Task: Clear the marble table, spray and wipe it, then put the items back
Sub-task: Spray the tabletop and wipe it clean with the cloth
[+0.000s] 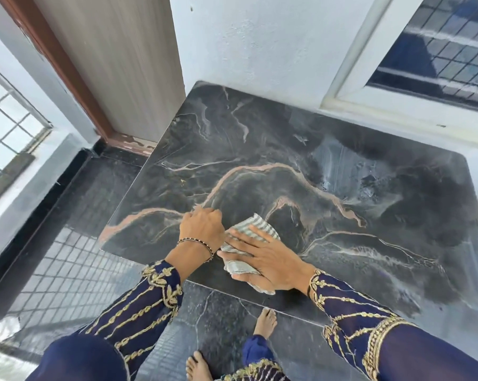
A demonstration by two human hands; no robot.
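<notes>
Desk: dark marble desk [301, 149] with pale and pinkish veins, set against a white wall.
Cloth: striped grey-white cloth [250, 228] lies on the desk near its front edge — partly under the right hand.
Right hand [265, 259]: flat, fingers [243, 237] spread, pressing the cloth down.
Left hand [202, 226]: just beside the cloth, fingers curled under — whether they grip anything, cannot tell.

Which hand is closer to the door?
Left. The left hand rests on the marble table on the side toward the door; the right hand, flat on the striped cloth, lies farther from it.
</notes>
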